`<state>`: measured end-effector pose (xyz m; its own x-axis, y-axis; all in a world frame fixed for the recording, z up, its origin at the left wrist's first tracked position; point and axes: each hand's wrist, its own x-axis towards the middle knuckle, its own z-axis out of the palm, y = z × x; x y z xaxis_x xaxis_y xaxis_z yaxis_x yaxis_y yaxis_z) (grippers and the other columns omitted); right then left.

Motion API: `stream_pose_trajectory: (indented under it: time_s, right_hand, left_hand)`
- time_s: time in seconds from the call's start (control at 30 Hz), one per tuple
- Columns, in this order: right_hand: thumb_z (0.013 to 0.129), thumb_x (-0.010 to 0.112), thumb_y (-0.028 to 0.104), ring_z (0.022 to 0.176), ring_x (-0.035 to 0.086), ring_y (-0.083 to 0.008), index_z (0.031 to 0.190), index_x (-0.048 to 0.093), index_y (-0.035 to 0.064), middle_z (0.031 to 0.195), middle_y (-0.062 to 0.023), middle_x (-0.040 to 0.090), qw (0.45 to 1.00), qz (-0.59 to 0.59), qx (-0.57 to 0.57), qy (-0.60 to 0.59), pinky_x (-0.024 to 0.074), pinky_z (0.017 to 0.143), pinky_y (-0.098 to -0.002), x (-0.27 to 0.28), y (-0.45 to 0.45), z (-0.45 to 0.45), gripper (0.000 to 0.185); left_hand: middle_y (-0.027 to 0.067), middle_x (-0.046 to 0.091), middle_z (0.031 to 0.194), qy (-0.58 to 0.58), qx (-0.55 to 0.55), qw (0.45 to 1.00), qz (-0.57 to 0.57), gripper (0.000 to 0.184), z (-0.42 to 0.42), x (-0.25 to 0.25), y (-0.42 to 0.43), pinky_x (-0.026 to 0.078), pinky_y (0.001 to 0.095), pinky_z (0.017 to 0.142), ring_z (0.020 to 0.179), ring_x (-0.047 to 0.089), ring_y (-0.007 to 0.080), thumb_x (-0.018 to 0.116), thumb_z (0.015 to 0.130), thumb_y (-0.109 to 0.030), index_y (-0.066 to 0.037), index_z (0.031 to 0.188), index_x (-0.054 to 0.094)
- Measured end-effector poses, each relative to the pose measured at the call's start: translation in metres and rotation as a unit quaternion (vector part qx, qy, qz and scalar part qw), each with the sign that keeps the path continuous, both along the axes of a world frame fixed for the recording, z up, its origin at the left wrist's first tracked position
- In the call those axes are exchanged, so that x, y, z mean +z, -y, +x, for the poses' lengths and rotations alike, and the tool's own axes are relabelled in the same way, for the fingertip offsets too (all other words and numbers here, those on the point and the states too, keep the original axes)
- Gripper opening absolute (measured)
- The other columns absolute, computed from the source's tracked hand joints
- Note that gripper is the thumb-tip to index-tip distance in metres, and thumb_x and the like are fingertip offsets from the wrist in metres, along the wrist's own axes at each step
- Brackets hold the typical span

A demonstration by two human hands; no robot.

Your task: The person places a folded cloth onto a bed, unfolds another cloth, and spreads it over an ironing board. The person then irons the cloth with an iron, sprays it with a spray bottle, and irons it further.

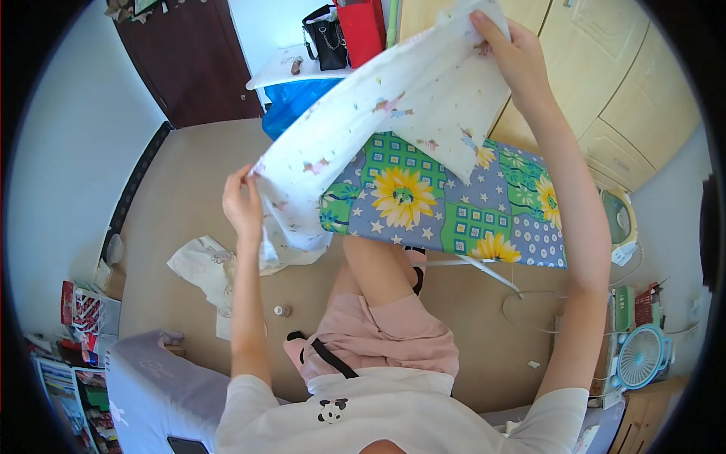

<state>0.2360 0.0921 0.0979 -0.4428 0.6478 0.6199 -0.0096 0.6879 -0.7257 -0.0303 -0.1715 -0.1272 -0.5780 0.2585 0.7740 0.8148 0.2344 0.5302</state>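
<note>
A white cloth (363, 113) with small coloured prints is stretched in the air between my two hands. My left hand (243, 203), lower and to the left, pinches one edge of it. Raised high at the upper right, my right hand (514, 57) grips another part near the top. The cloth hangs partly over an ironing board (454, 200) with a sunflower and star pattern, and its lower left part droops past the board's left end. Folds hide some of the cloth.
Another pale cloth (203, 268) lies on the floor near a small bottle (282, 311). Black bag (327, 39) and red bag (361, 30) stand on a white table behind. A blue fan (641, 356) is at the right, a bed (162, 386) at lower left.
</note>
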Motion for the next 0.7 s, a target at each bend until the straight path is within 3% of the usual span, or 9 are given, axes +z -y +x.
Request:
stream_pose_trajectory:
  time_s: [0.1,0.23,0.3,0.37,0.43,0.47,0.53,0.6,0.7]
  right_hand:
    - [0.089,0.057,0.025,0.063,0.052,-0.0103,0.084,0.063,-0.0013,0.07,-0.0025,0.059,0.999,0.049,-0.001,-0.011,0.0419,0.058,-0.0247,0.017,-0.008,-0.007,0.027]
    - [0.088,0.058,0.024,0.056,0.05,-0.0095,0.08,0.064,-0.001,0.065,-0.0025,0.059,0.995,0.083,-0.053,-0.024,0.0406,0.053,-0.024,0.042,-0.005,-0.004,0.027]
    - [0.088,0.058,0.024,0.056,0.051,-0.0094,0.081,0.064,-0.001,0.066,-0.0033,0.059,0.993,0.094,-0.042,-0.059,0.0406,0.053,-0.0238,0.048,0.006,0.003,0.027]
    - [0.087,0.059,0.024,0.056,0.051,-0.0092,0.082,0.064,-0.0009,0.066,-0.004,0.06,0.989,0.107,-0.028,-0.093,0.0407,0.053,-0.0236,0.058,0.011,0.01,0.026]
    - [0.087,0.059,0.024,0.057,0.052,-0.0094,0.085,0.064,-0.0008,0.067,-0.0042,0.06,0.989,0.045,-0.087,-0.11,0.041,0.053,-0.024,0.069,0.012,0.02,0.025]
    - [0.087,0.059,0.024,0.057,0.052,-0.0094,0.085,0.064,-0.0008,0.067,-0.0042,0.06,0.989,0.046,-0.087,-0.112,0.041,0.053,-0.024,0.072,0.011,0.027,0.025]
    - [0.088,0.059,0.025,0.056,0.052,-0.0095,0.088,0.063,-0.0005,0.067,-0.0031,0.06,0.979,0.126,-0.078,-0.137,0.0405,0.053,-0.0237,0.073,0.016,0.046,0.026]
    - [0.087,0.06,0.026,0.059,0.052,-0.0094,0.089,0.063,0.0,0.069,-0.0031,0.06,0.977,0.13,-0.088,-0.142,0.041,0.054,-0.0234,0.08,0.022,0.067,0.027]
    - [0.085,0.061,0.031,0.065,0.054,-0.0092,0.092,0.063,0.0013,0.074,-0.0029,0.061,0.978,0.105,-0.116,-0.137,0.0424,0.06,-0.0227,0.091,0.01,0.112,0.031]
  left_hand:
    - [0.0114,0.063,0.081,-0.051,-0.009,0.999,-0.005,0.01,-0.049,0.021,-0.003,0.047,0.0304,0.069,0.074,0.06,0.0208,0.058,0.084,-0.006,-0.001,0.09,0.064]
    - [0.0065,0.061,0.076,-0.08,-0.05,0.989,0.112,0.013,-0.112,0.094,-0.007,0.045,0.0274,0.065,0.068,0.056,0.0137,0.056,0.087,-0.011,-0.001,0.09,0.062]
    - [0.004,0.059,0.075,0.015,-0.059,0.989,0.134,0.016,-0.128,0.143,-0.003,0.044,0.025,0.063,0.067,0.053,0.0107,0.055,0.089,-0.015,-0.001,0.093,0.061]
    - [0.0029,0.058,0.073,-0.026,-0.007,0.991,0.133,0.017,-0.12,0.195,-0.002,0.042,0.024,0.063,0.067,0.052,0.0097,0.054,0.089,-0.018,-0.002,0.095,0.06]
    - [0.0038,0.058,0.072,-0.179,0.026,0.973,0.145,0.018,-0.12,0.233,0.0,0.043,0.0265,0.065,0.067,0.053,0.0125,0.054,0.089,-0.021,-0.006,0.097,0.061]
    - [0.0056,0.06,0.077,-0.193,0.065,0.969,0.14,0.02,-0.116,0.251,0.002,0.044,0.0282,0.067,0.071,0.056,0.0159,0.053,0.09,-0.025,-0.008,0.097,0.061]
    - [0.0074,0.063,0.081,-0.206,0.101,0.964,0.133,0.022,-0.107,0.281,0.007,0.044,0.03,0.069,0.075,0.059,0.0193,0.053,0.09,-0.028,-0.01,0.098,0.062]
    - [0.0137,0.065,0.091,-0.368,0.132,0.912,0.125,0.031,-0.094,0.304,0.013,0.046,0.0315,0.076,0.085,0.062,0.0236,0.051,0.092,-0.031,-0.004,0.106,0.06]
    - [0.0143,0.065,0.096,-0.397,0.127,0.898,0.14,0.035,-0.078,0.33,0.024,0.047,0.0317,0.079,0.093,0.063,0.0239,0.05,0.091,-0.035,-0.006,0.108,0.06]
